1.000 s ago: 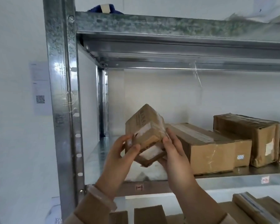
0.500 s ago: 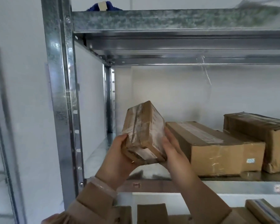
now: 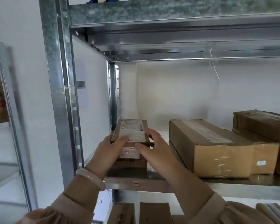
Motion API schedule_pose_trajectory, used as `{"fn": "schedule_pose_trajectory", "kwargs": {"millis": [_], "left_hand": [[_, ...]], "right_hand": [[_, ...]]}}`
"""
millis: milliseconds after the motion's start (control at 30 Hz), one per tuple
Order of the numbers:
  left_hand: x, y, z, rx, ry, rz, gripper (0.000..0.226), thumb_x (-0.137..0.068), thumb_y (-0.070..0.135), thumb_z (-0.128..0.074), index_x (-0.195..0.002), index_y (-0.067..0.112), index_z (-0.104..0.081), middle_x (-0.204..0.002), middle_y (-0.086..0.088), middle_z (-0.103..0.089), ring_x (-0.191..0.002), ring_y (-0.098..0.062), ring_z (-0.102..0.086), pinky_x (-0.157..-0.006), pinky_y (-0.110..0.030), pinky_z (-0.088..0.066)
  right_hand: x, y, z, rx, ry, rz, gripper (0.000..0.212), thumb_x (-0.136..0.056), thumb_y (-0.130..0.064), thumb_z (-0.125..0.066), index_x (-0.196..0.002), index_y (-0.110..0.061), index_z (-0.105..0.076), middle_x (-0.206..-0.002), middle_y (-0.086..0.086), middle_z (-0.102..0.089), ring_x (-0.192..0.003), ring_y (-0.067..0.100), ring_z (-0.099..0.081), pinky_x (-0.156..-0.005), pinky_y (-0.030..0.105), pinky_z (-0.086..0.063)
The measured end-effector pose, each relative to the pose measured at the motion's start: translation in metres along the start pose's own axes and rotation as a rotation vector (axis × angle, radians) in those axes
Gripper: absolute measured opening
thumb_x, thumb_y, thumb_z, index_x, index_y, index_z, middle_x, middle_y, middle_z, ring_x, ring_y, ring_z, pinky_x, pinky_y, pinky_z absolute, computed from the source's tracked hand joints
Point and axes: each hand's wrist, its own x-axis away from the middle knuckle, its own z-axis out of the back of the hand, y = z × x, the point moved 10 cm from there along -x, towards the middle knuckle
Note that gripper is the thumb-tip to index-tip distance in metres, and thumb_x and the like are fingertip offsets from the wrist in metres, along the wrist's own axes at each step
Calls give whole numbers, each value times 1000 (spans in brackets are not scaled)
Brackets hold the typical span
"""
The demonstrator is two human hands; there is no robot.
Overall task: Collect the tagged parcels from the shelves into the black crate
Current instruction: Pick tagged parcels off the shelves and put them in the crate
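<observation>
Parcels are what I am after, and from where I stand the job looks barely begun: the black crate is nowhere in my view, so I cannot say whether anything has gone into it.

Taking things by size, the metal shelving (image 3: 60,88) fills most of what I see, its near upright just left of my arms and the shelf (image 3: 152,183) at chest height carrying the goods. On the right of that shelf sits the long brown box (image 3: 208,147), lying flat, with a darker wrapped box (image 3: 263,125) behind and beside it at the far right. Both are untouched, and I cannot read from here whether either one carries the tag I need. Below, on the next level down, the tops of a few more cartons (image 3: 154,213) show, also uncollected.

The small parcel (image 3: 131,139) is the one in hand. It rests at the left end of the shelf, close to the rear upright, well apart from the long box, its white printed label facing up and a second label on its near end. My left hand (image 3: 111,149) grips its left side, thumb laid over the top label. My right hand (image 3: 153,147) is open with fingers spread, at the parcel's right edge; whether it touches, I cannot tell.

So I judge nothing here as finished. This parcel's label is readable now; if it is the tagged kind, it needs lifting off and carrying to the crate, and the other boxes need checking after it.
</observation>
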Motion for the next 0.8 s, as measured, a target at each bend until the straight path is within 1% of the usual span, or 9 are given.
{"fn": "schedule_pose_trajectory", "kwargs": {"millis": [133, 233, 300, 367, 433, 500, 600, 667, 800], "left_hand": [[-6, -14, 7, -13, 20, 68, 38, -90, 51, -54, -122, 31, -54, -105, 7, -69, -95, -13, -66, -87, -34, -53], [-10, -1, 8, -139, 59, 24, 46, -92, 46, -54, -133, 28, -47, -112, 10, -64, -91, -6, -62, -77, -20, -51], [-7, 16, 15, -289, 197, -48, 59, -90, 44, -58, -143, 27, -39, -133, 0, -54, -112, -16, -56, -92, -24, -45], [8, 55, 13, -402, 351, -283, 63, -88, 40, -62, -144, 23, -40, -144, -6, -46, -131, -23, -41, -106, -32, -31], [26, 88, -7, -416, 384, -482, 61, -86, 38, -64, -142, 22, -44, -144, -6, -46, -134, -23, -38, -110, -31, -26], [33, 101, -42, -379, 278, -509, 61, -86, 46, -59, -142, 31, -41, -148, 1, -40, -137, -18, -33, -113, -33, -26], [33, 104, -105, -311, 69, -437, 60, -85, 59, -49, -141, 43, -36, -150, 8, -35, -138, -14, -30, -113, -33, -26], [27, 97, -144, -284, -22, -354, 58, -87, 58, -45, -141, 40, -38, -148, 7, -39, -136, -15, -34, -109, -30, -25], [14, 64, -203, -95, -218, -58, 54, -92, 48, -37, -144, 33, -35, -142, -2, -48, -121, -24, -50, -107, -41, -38]], "right_hand": [[6, 0, 3, 59, -4, 19, 61, -82, -44, -60, -137, -50, -34, -138, -19, -42, -121, 2, -45, -97, 30, -49], [20, -22, 15, 183, -14, 146, 55, -86, -51, -55, -134, -60, -30, -132, -43, -32, -119, -11, -37, -98, 18, -37], [34, -44, 35, 331, 39, 258, 51, -88, -54, -51, -132, -62, -27, -125, -52, -28, -111, -20, -35, -92, 10, -31], [46, -69, 63, 456, 149, 390, 50, -88, -53, -48, -135, -54, -32, -138, -38, -32, -122, -16, -33, -98, 12, -30], [57, -91, 96, 514, 289, 510, 47, -91, -45, -51, -137, -39, -44, -143, -19, -41, -130, -6, -34, -106, 12, -28], [67, -102, 129, 540, 432, 589, 44, -90, -33, -56, -134, -23, -53, -138, -8, -50, -128, -2, -39, -105, 7, -25], [73, -93, 171, 650, 552, 516, 43, -91, -30, -58, -133, -21, -54, -138, -3, -51, -130, 10, -42, -107, 11, -26], [77, -81, 191, 743, 586, 451, 45, -90, -28, -59, -134, -20, -53, -138, 1, -52, -131, 16, -43, -107, 18, -29], [86, -50, 219, 792, 584, 270, 49, -90, -31, -57, -138, -25, -47, -141, -1, -47, -134, 14, -35, -100, 17, -23]]}}
